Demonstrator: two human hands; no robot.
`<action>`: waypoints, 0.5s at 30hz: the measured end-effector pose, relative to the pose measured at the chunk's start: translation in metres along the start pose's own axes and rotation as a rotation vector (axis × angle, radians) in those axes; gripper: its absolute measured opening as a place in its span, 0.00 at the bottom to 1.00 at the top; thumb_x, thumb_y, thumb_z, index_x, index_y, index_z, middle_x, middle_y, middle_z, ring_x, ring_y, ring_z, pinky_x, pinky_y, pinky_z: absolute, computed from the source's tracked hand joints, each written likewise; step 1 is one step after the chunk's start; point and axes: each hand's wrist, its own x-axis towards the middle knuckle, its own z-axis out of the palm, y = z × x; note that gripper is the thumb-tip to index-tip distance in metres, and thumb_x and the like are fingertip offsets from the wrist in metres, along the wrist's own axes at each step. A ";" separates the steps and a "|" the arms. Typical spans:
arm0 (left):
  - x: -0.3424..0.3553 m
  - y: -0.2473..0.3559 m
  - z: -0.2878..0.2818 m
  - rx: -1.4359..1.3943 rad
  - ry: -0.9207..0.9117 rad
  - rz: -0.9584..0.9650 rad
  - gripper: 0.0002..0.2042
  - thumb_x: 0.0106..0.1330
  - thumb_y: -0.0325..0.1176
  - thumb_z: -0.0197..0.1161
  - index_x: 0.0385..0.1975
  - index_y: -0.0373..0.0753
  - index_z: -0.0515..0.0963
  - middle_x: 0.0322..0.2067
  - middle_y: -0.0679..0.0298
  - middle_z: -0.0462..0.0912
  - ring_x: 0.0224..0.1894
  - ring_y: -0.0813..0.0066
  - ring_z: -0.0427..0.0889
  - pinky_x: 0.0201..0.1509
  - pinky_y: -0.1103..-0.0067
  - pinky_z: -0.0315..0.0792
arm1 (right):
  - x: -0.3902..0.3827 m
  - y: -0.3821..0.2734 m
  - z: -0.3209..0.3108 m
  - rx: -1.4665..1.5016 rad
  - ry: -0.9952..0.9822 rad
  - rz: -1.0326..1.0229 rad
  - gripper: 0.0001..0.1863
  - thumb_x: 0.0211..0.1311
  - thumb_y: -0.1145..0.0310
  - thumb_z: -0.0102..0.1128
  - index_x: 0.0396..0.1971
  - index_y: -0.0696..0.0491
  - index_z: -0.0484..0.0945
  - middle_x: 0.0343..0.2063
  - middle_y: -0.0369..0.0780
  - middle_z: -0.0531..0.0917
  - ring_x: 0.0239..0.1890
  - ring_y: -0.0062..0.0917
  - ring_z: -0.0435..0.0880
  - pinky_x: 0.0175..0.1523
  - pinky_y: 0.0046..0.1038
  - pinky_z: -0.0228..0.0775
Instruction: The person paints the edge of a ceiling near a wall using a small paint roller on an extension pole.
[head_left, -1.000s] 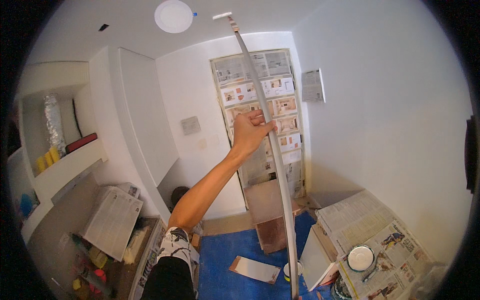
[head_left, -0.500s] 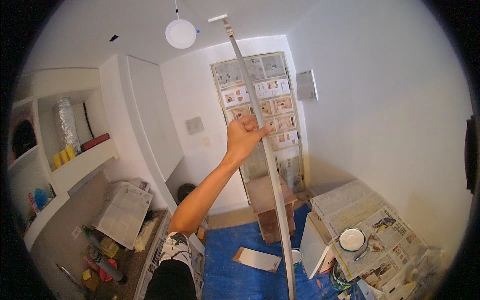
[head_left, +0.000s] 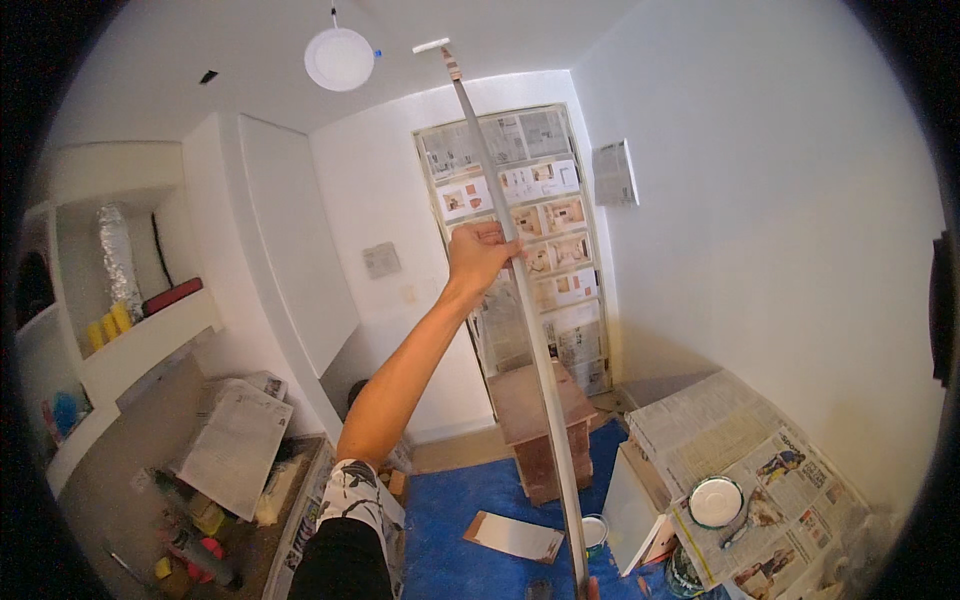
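Observation:
My left hand [head_left: 478,258] grips a long grey pole [head_left: 540,370] about midway up the view. The pole rises toward the white ceiling [head_left: 230,40], where its wrapped top [head_left: 452,64] carries a narrow white roller [head_left: 430,45], held at or very near the ceiling. A round white light panel [head_left: 339,60] hangs to the left of it. A sliver of my right hand [head_left: 592,590] shows at the bottom edge, against the pole's lower part; most of it is out of frame.
Newspaper covers the door [head_left: 545,140] and the right-hand surface [head_left: 760,450], where a paint lid [head_left: 716,500] lies. A brown stool [head_left: 530,400] and board [head_left: 510,535] are on blue sheeting [head_left: 440,500]. Left are shelves [head_left: 150,340] and a cluttered counter [head_left: 270,540].
The roller and my left hand have shifted a little leftward in the view. The room sits lower in the picture than one second ago, and the light's cord has come into view.

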 end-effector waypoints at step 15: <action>0.245 -0.287 -0.024 -0.036 0.015 0.012 0.19 0.50 0.21 0.68 0.42 0.18 0.73 0.29 0.51 0.82 0.27 0.71 0.84 0.26 0.81 0.79 | 0.310 0.113 0.147 -0.145 0.136 -0.156 0.23 0.69 0.64 0.44 0.64 0.46 0.61 0.36 0.49 0.82 0.23 0.38 0.80 0.27 0.34 0.70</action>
